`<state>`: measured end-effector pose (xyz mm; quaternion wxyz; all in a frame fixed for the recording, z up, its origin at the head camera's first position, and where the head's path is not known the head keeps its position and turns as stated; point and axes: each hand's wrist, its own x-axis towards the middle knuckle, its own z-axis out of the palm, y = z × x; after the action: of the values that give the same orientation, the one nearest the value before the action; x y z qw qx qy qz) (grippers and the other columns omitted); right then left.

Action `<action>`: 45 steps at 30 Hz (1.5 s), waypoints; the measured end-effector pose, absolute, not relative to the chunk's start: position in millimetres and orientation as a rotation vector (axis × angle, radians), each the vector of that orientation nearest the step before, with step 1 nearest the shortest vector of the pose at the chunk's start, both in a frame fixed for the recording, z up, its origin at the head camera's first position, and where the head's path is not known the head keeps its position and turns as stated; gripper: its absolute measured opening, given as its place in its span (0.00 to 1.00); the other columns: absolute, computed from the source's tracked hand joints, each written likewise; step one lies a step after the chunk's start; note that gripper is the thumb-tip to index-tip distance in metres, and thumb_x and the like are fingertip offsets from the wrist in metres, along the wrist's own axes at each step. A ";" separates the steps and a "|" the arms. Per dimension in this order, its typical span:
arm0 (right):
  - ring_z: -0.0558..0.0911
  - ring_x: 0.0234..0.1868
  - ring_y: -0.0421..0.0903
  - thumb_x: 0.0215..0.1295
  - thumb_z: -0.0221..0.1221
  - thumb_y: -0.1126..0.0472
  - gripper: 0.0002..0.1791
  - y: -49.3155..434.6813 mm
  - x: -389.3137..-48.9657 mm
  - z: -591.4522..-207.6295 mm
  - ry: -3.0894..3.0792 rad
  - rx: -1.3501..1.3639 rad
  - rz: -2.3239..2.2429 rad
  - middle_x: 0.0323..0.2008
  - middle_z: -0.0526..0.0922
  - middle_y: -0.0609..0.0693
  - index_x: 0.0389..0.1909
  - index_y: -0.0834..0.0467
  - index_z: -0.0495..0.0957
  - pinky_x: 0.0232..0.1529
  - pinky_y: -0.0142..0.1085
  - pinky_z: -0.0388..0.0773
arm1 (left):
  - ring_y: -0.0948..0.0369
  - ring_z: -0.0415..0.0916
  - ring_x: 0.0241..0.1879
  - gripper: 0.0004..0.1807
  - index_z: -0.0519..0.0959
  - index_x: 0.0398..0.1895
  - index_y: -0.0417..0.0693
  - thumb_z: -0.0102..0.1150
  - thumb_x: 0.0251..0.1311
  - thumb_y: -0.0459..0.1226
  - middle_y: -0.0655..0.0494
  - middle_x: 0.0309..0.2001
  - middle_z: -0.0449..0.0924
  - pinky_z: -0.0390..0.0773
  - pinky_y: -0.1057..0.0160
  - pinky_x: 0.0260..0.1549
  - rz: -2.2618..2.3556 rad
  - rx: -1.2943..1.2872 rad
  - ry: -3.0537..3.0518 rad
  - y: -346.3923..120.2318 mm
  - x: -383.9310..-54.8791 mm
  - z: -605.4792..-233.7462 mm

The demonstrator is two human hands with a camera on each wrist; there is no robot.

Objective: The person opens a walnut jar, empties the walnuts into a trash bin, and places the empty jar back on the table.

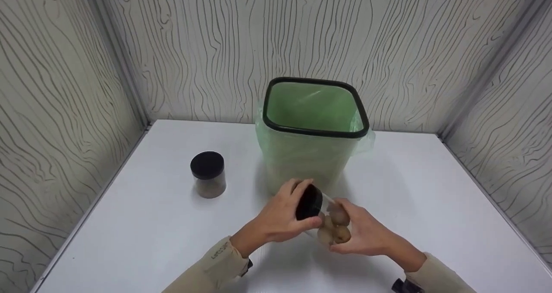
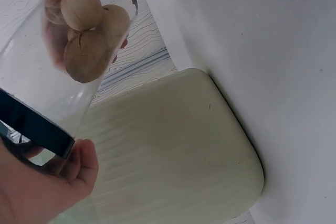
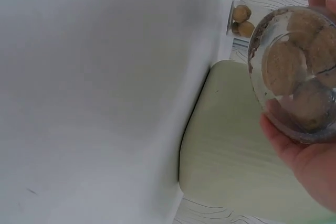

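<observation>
Both hands hold a clear jar (image 1: 326,202) tilted above the table, in front of the bin. Its black lid (image 1: 308,203) is gripped by my left hand (image 1: 282,217), fingers over the far side and thumb on the near side. Around the base end curls my right hand (image 1: 366,232). Several brown, round walnuts (image 2: 86,53) lie together at the base end, also visible through the jar's bottom (image 3: 283,66) in the right wrist view. The lid sits on the jar's mouth.
A pale green bin (image 1: 302,159) with a black rim (image 1: 317,132) and a green liner bag (image 1: 364,142) stands behind the hands. To the left, a second black-lidded jar (image 1: 210,185) stands upright on the white table (image 1: 172,237). Wood-patterned panels (image 1: 207,47) enclose the table.
</observation>
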<state>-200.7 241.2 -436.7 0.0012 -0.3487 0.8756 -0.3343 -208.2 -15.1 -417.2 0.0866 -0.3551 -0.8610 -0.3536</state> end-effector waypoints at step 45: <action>0.75 0.46 0.38 0.43 0.71 0.39 0.48 235.9 -201.3 -432.0 2.884 -1.162 -0.964 0.52 0.75 0.49 0.61 0.59 0.63 0.44 0.39 0.77 | 0.61 0.66 0.49 0.43 0.62 0.68 0.50 0.59 0.53 0.60 0.55 0.56 0.66 0.73 0.60 0.45 -1.353 -0.867 -2.501 -12.3 -203.4 -418.6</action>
<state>-201.3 235.9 -432.0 -0.0566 -0.3563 0.8846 -0.2956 -203.4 -12.3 -418.6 0.0841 -0.2906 -0.8383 -0.4535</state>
